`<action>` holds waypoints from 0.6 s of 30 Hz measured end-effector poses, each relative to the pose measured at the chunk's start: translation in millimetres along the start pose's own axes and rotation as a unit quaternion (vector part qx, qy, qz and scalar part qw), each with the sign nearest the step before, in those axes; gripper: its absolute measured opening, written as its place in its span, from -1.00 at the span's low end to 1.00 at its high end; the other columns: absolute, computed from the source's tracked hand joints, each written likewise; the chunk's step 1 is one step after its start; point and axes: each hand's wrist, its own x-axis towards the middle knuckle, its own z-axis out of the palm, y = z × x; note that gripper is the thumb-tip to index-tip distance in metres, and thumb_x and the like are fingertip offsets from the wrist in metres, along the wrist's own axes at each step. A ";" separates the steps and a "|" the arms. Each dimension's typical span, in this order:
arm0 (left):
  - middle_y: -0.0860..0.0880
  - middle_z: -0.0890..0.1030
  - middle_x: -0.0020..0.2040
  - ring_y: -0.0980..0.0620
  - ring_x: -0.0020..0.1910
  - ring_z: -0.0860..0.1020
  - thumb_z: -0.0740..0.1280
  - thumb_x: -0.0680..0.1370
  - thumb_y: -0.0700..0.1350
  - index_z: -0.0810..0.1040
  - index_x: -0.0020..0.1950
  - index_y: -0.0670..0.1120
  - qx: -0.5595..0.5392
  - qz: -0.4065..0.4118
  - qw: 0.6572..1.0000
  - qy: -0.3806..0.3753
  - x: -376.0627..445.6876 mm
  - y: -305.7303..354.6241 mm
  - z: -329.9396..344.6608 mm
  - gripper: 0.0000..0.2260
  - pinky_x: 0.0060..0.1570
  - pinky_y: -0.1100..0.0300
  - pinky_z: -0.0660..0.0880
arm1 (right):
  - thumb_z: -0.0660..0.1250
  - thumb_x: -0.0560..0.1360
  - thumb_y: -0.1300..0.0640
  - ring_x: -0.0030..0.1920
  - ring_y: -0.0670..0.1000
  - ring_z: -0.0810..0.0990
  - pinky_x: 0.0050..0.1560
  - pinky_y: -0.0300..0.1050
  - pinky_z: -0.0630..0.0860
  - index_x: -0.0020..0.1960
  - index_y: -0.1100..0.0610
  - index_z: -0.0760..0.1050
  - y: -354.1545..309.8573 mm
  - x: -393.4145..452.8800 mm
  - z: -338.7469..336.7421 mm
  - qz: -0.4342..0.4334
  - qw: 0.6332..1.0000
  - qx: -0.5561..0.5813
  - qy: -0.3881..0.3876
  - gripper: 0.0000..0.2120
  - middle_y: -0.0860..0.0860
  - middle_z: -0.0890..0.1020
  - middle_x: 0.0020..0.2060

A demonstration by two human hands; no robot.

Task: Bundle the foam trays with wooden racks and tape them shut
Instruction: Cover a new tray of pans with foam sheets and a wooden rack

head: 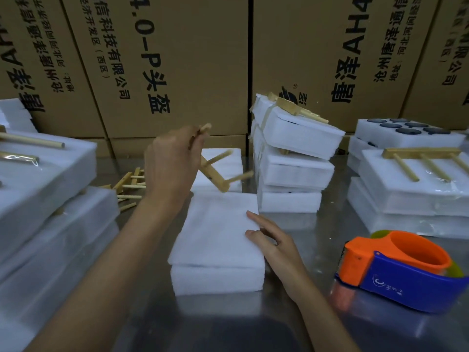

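The right hand [275, 246] lies flat, fingers spread and resting on the right edge of the foam tray stack [215, 240] on the metal table [317, 250]. Beyond, the raised left hand [172, 158] pinches a wooden rack [215, 174] above the stack.

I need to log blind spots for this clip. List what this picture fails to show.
Head view only:
- Wooden rack: motion-blurred; the left hand covers its top.
- Foam stack: any contents are hidden by its top sheet.
- Tape dispenser: the tape roll is hidden by its housing.
- Left foam bundles: cut off by the edge.
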 end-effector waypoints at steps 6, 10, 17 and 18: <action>-0.21 0.56 -0.09 -0.19 -0.21 0.53 0.40 0.55 -0.23 0.55 -0.11 -0.23 0.089 0.212 0.969 -0.089 -29.7 14.9 2.5 -0.91 -0.42 -0.01 0.45 | 0.38 0.55 0.06 0.32 -0.12 0.46 0.38 -0.03 0.45 0.26 -0.23 0.55 -1.8 -1.7 0.1 0.003 1.000 0.005 0.002 -0.67 -0.17 0.48 0.36; -0.10 0.55 -0.24 -0.09 -0.44 0.52 0.55 0.41 -0.17 0.56 -0.16 -0.12 0.121 0.278 0.925 -0.227 -80.2 10.7 1.4 -0.83 -0.57 0.19 0.19 | 0.38 0.55 0.07 0.33 -0.17 0.44 0.39 -0.06 0.43 0.25 -0.23 0.56 -1.5 -1.4 0.3 -0.007 1.000 0.001 0.005 -0.67 -0.18 0.49 0.36; -0.01 0.53 -0.16 0.04 -0.26 0.51 0.37 0.56 0.03 0.68 -0.04 -0.07 0.008 0.229 0.923 -0.309 -88.2 14.4 3.3 -0.81 -0.36 0.19 0.41 | 0.38 0.54 0.05 0.41 -0.18 0.37 0.45 -0.07 0.35 0.30 -0.16 0.56 0.1 0.9 0.9 -0.025 1.000 -0.005 0.002 -0.66 -0.18 0.41 0.45; 0.03 0.57 -0.13 0.09 -0.21 0.52 0.30 0.58 0.09 0.69 0.01 -0.03 -0.006 0.219 0.923 -0.316 -90.5 12.2 0.9 -0.75 -0.26 0.24 0.41 | 0.37 0.55 0.05 0.42 -0.18 0.35 0.45 -0.10 0.34 0.30 -0.16 0.55 0.6 1.1 1.1 -0.024 1.000 -0.011 0.002 -0.66 -0.19 0.38 0.46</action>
